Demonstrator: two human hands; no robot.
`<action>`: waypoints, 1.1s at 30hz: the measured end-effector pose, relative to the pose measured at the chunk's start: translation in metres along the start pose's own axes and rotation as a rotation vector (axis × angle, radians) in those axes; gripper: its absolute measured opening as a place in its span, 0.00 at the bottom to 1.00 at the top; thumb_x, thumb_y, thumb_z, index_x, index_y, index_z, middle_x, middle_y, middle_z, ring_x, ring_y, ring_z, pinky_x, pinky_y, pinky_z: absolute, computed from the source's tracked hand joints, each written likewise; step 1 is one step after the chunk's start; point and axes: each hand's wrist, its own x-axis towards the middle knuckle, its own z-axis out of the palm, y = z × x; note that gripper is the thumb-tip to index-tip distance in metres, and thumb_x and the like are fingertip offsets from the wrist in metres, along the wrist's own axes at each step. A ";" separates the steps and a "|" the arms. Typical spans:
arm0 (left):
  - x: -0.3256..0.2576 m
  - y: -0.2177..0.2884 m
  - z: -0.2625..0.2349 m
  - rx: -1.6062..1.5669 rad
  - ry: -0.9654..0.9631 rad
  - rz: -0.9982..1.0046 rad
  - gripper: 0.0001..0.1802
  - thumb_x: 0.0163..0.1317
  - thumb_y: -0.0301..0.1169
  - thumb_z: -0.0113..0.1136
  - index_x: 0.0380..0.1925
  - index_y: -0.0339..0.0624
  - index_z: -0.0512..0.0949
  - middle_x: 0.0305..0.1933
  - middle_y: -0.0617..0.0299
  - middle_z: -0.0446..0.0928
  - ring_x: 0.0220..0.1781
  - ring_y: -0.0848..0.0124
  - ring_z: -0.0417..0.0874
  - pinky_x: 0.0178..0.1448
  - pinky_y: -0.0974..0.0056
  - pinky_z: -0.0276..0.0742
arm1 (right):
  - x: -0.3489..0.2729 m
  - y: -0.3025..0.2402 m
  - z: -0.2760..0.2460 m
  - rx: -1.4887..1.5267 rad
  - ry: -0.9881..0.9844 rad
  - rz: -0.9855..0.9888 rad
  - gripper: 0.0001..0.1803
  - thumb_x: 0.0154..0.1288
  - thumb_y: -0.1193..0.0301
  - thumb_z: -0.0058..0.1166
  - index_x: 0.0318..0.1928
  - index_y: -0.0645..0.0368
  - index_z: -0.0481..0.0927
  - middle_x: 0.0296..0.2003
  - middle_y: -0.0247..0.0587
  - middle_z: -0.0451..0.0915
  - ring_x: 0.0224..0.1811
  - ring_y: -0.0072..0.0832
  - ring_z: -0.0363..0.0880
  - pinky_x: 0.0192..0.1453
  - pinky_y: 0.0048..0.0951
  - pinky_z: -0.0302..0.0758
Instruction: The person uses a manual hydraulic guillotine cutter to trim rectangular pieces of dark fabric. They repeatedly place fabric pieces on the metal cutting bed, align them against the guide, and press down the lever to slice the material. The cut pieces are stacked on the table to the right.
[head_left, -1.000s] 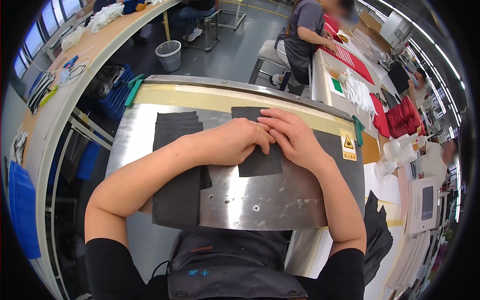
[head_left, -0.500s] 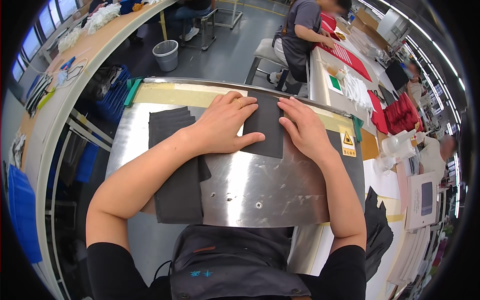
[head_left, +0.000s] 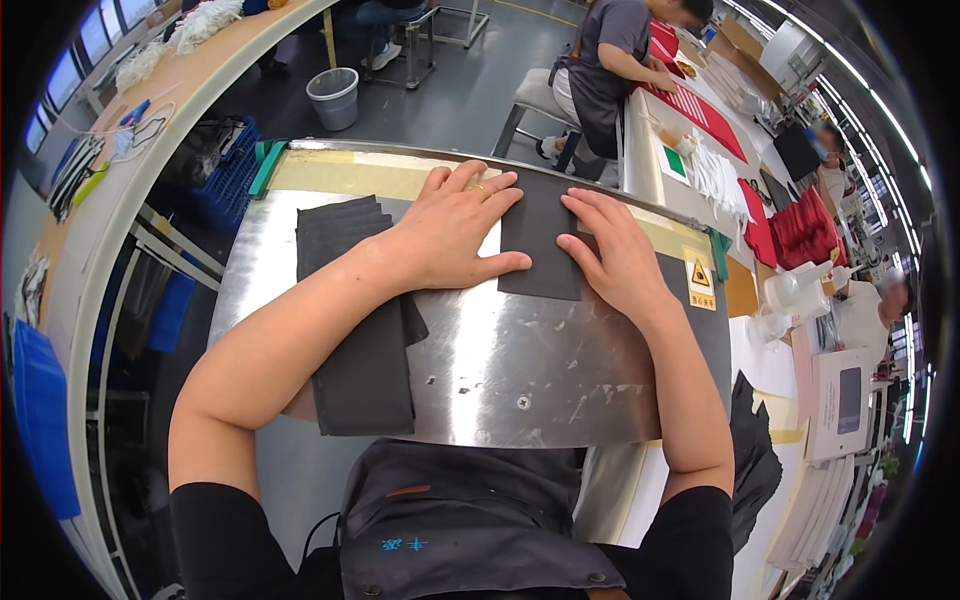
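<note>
A black rectangular fabric piece [head_left: 541,245] lies flat on a shiny metal plate [head_left: 470,375], against its far edge. My left hand [head_left: 455,232] rests at the piece's left side, with fingertips and thumb touching it. It wears a ring, and its fingers are stretched out. At the piece's right side lies my right hand [head_left: 617,250], its fingers extended with the tips on or beside the fabric edge. Neither hand grips anything. Beneath my left forearm, several overlapping black fabric pieces [head_left: 365,385] are fanned out on the plate, partly hidden by the arm.
Green clamps [head_left: 265,170] hold the plate's far corners, and a yellow warning label [head_left: 700,283] sits at its right. Dark fabric [head_left: 752,465] lies to the right. A grey bin [head_left: 333,98] stands beyond. A co-worker [head_left: 610,70] handles red material at a far-right table.
The fabric piece has slid slightly away from me toward the plate's far edge, with both hands moving along with it. The view has shifted a little.
</note>
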 end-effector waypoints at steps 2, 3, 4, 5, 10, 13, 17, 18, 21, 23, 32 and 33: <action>0.001 -0.002 0.000 0.004 -0.002 0.000 0.41 0.64 0.59 0.59 0.65 0.38 0.70 0.74 0.51 0.65 0.76 0.47 0.58 0.75 0.47 0.53 | 0.001 0.001 0.002 -0.011 0.012 -0.012 0.25 0.69 0.60 0.58 0.61 0.62 0.76 0.64 0.44 0.74 0.69 0.42 0.68 0.72 0.40 0.66; 0.001 -0.002 -0.001 -0.001 -0.001 0.004 0.40 0.64 0.59 0.59 0.65 0.38 0.70 0.74 0.52 0.65 0.76 0.47 0.58 0.75 0.47 0.53 | 0.001 0.001 0.003 -0.017 0.019 -0.016 0.25 0.69 0.60 0.58 0.61 0.62 0.76 0.64 0.44 0.74 0.69 0.42 0.68 0.72 0.40 0.66; 0.002 -0.003 -0.001 -0.005 0.001 0.008 0.40 0.64 0.58 0.59 0.65 0.38 0.70 0.74 0.52 0.65 0.76 0.48 0.58 0.75 0.47 0.52 | 0.000 0.003 0.004 -0.034 0.028 -0.023 0.25 0.69 0.60 0.58 0.61 0.62 0.76 0.63 0.45 0.74 0.69 0.43 0.68 0.72 0.40 0.66; 0.001 -0.003 0.000 -0.002 0.004 0.009 0.40 0.65 0.58 0.59 0.65 0.38 0.70 0.74 0.52 0.64 0.76 0.48 0.58 0.75 0.47 0.52 | 0.000 0.004 0.006 -0.052 0.037 -0.031 0.26 0.69 0.60 0.58 0.61 0.62 0.76 0.63 0.45 0.74 0.69 0.43 0.68 0.73 0.40 0.66; 0.002 -0.005 0.003 0.000 0.033 0.027 0.40 0.65 0.58 0.59 0.64 0.37 0.70 0.73 0.50 0.66 0.75 0.48 0.59 0.75 0.47 0.52 | 0.000 0.005 0.008 -0.065 0.051 -0.045 0.26 0.69 0.60 0.58 0.61 0.62 0.76 0.63 0.46 0.74 0.68 0.44 0.68 0.73 0.40 0.66; 0.002 -0.004 0.001 0.023 0.044 0.031 0.39 0.65 0.57 0.59 0.63 0.35 0.71 0.71 0.49 0.67 0.74 0.49 0.61 0.76 0.48 0.52 | 0.000 0.005 0.008 -0.050 0.049 -0.042 0.25 0.69 0.60 0.58 0.61 0.62 0.76 0.62 0.45 0.74 0.68 0.43 0.68 0.72 0.41 0.66; 0.003 -0.003 -0.001 0.042 0.054 0.042 0.39 0.64 0.56 0.60 0.62 0.34 0.72 0.69 0.49 0.69 0.73 0.50 0.62 0.76 0.49 0.53 | 0.000 0.004 0.007 -0.054 0.057 -0.048 0.25 0.69 0.60 0.59 0.60 0.62 0.76 0.61 0.44 0.74 0.67 0.43 0.68 0.71 0.41 0.68; 0.002 -0.004 -0.001 0.036 0.052 0.041 0.39 0.64 0.56 0.60 0.62 0.34 0.72 0.70 0.49 0.69 0.73 0.50 0.62 0.76 0.49 0.53 | 0.000 0.004 0.007 -0.050 0.059 -0.050 0.25 0.69 0.60 0.59 0.60 0.62 0.76 0.60 0.44 0.74 0.67 0.42 0.68 0.71 0.41 0.68; 0.002 -0.004 -0.003 0.021 0.044 0.034 0.39 0.63 0.56 0.61 0.63 0.35 0.72 0.70 0.49 0.69 0.73 0.51 0.62 0.76 0.49 0.53 | 0.000 0.002 0.006 -0.039 0.057 -0.045 0.25 0.68 0.60 0.59 0.60 0.62 0.76 0.60 0.44 0.74 0.66 0.42 0.69 0.70 0.40 0.68; 0.003 -0.003 -0.005 0.015 0.039 0.025 0.39 0.63 0.55 0.62 0.63 0.35 0.72 0.70 0.49 0.69 0.73 0.51 0.62 0.76 0.49 0.53 | -0.001 0.002 0.006 -0.043 0.060 -0.043 0.25 0.68 0.60 0.59 0.60 0.62 0.76 0.60 0.44 0.74 0.66 0.42 0.69 0.70 0.40 0.68; 0.002 -0.005 0.000 0.006 0.066 0.039 0.39 0.62 0.55 0.64 0.63 0.34 0.72 0.70 0.48 0.67 0.73 0.48 0.60 0.75 0.49 0.53 | -0.002 0.000 0.004 -0.045 0.037 -0.015 0.24 0.69 0.63 0.59 0.61 0.62 0.75 0.61 0.45 0.73 0.68 0.43 0.68 0.71 0.40 0.67; 0.002 -0.005 -0.001 0.006 0.065 0.047 0.39 0.62 0.55 0.64 0.63 0.34 0.72 0.68 0.48 0.67 0.73 0.48 0.61 0.75 0.49 0.54 | -0.002 0.000 0.005 -0.049 0.045 -0.020 0.24 0.69 0.62 0.59 0.61 0.62 0.75 0.61 0.45 0.73 0.67 0.43 0.68 0.71 0.40 0.67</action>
